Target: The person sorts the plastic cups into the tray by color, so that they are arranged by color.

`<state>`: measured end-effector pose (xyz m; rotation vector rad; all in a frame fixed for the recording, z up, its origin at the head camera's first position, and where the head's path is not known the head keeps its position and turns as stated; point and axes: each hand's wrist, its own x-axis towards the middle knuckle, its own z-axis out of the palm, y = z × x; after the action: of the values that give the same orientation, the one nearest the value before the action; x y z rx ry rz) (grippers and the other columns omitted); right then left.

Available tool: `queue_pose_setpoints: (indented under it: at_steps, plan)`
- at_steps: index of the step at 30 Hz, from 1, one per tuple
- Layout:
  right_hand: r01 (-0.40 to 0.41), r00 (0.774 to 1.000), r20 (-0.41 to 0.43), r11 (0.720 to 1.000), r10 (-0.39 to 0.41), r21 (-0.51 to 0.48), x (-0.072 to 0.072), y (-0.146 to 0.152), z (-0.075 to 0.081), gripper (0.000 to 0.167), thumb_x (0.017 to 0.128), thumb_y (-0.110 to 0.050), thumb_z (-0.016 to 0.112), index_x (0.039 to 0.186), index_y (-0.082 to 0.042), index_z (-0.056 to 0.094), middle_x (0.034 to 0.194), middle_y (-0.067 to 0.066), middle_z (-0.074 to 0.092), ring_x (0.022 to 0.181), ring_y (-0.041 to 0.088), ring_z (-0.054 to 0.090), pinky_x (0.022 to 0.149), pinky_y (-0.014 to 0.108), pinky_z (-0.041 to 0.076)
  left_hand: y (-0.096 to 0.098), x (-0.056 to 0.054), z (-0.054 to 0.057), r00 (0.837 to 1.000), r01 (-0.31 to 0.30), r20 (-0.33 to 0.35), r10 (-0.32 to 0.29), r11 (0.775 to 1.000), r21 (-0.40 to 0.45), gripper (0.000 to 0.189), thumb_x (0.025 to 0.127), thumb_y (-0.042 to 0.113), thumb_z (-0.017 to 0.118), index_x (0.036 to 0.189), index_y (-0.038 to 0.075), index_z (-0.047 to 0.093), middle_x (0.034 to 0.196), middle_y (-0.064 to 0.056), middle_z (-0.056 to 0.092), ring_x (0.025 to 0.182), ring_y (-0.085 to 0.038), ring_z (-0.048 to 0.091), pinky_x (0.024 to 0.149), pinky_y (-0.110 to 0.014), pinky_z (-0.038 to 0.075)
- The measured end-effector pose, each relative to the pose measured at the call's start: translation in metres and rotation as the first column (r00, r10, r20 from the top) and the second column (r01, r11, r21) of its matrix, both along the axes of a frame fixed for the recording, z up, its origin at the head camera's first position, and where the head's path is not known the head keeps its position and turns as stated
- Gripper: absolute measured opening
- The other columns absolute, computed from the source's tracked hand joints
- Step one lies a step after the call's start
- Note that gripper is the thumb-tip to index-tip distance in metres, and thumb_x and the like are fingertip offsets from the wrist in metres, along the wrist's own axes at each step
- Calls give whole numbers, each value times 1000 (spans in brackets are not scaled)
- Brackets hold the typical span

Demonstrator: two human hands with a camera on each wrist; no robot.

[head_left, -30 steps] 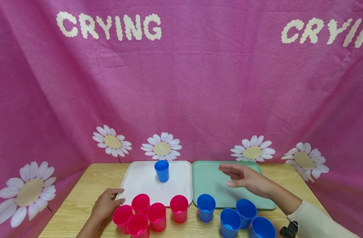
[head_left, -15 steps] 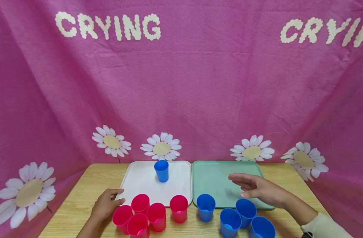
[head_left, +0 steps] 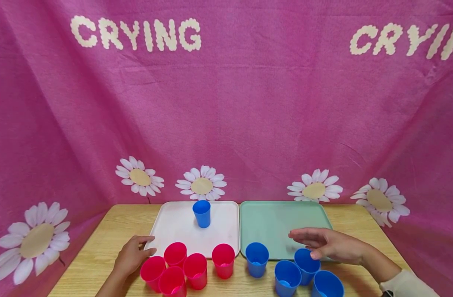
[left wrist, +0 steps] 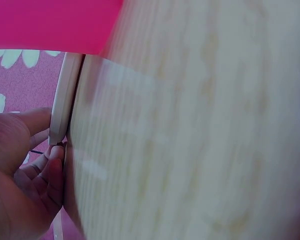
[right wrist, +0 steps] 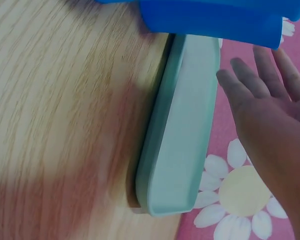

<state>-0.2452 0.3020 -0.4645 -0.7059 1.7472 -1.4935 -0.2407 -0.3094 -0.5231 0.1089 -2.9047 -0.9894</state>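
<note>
My left hand [head_left: 131,255] holds the left edge of a white tray [head_left: 174,231] near its front corner; in the left wrist view, thumb and curled fingers [left wrist: 37,172] meet the tray's rim [left wrist: 65,100]. With fingers extended and slightly bent, my right hand [head_left: 336,244] hovers just above and behind a blue cup [head_left: 306,268]. Its thumb overlaps that cup's rim in the head view; contact cannot be told. In the right wrist view, nothing lies within the right hand [right wrist: 270,110]. Another blue cup [head_left: 202,215] stands upright on the white tray.
Several red cups [head_left: 195,270] stand before the white tray, with several blue cups [head_left: 257,259] before a green tray [head_left: 271,222]. Both trays lie side by side on the wooden table [head_left: 100,243]. A pink cloth [head_left: 226,123] hangs behind.
My right hand has come down from over the green tray toward the blue cups, moving nearer and to the right. The left hand and the cups have stayed put.
</note>
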Motion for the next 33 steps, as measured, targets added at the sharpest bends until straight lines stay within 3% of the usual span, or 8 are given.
queue_pose_setpoints:
  at_steps: [6, 11, 15, 25, 33]
  plan:
    - [-64, 997, 51, 998, 63, 14, -2, 4, -5, 62, 103, -13, 59, 159, -3, 34, 164, 28, 29, 152, 39, 32, 114, 38, 44, 0, -1, 0, 1000, -3, 9, 3, 1000, 6, 40, 87, 18, 81, 124, 4, 74, 121, -20, 65, 119, -46, 60, 96, -60, 48]
    - [-99, 994, 41, 994, 97, 46, -2, 6, -9, 63, 100, -13, 58, 159, -6, 37, 163, 25, 33, 149, 27, 38, 119, 50, 37, 1, -1, 2, 1000, -6, 22, 6, 1000, 14, 41, 87, 18, 81, 124, 3, 73, 119, -20, 65, 117, -45, 60, 96, -61, 48]
    - [-110, 993, 43, 992, 108, 69, -1, 5, -10, 63, 99, -15, 58, 158, -9, 40, 163, 23, 35, 149, 28, 37, 118, 58, 34, 1, -1, 2, 1000, -9, 23, 9, 1000, 14, 41, 86, 18, 82, 125, 4, 73, 116, -19, 65, 113, -42, 62, 94, -58, 49]
    - [-153, 985, 87, 987, 149, 48, -2, 3, -13, 62, 97, -13, 57, 157, -8, 42, 160, 19, 42, 145, 28, 42, 113, 47, 45, 0, -1, 0, 1000, -8, 22, 7, 1000, 21, 42, 86, 17, 81, 125, 3, 73, 117, -20, 64, 115, -44, 61, 95, -60, 48]
    - [-117, 986, 120, 992, 112, 37, 1, 4, -13, 59, 98, -11, 56, 156, -10, 44, 156, 16, 47, 141, 26, 45, 109, 50, 49, 2, 1, 3, 1000, -9, 17, 8, 1000, 18, 42, 87, 17, 81, 125, 3, 73, 117, -19, 65, 113, -42, 62, 93, -58, 49]
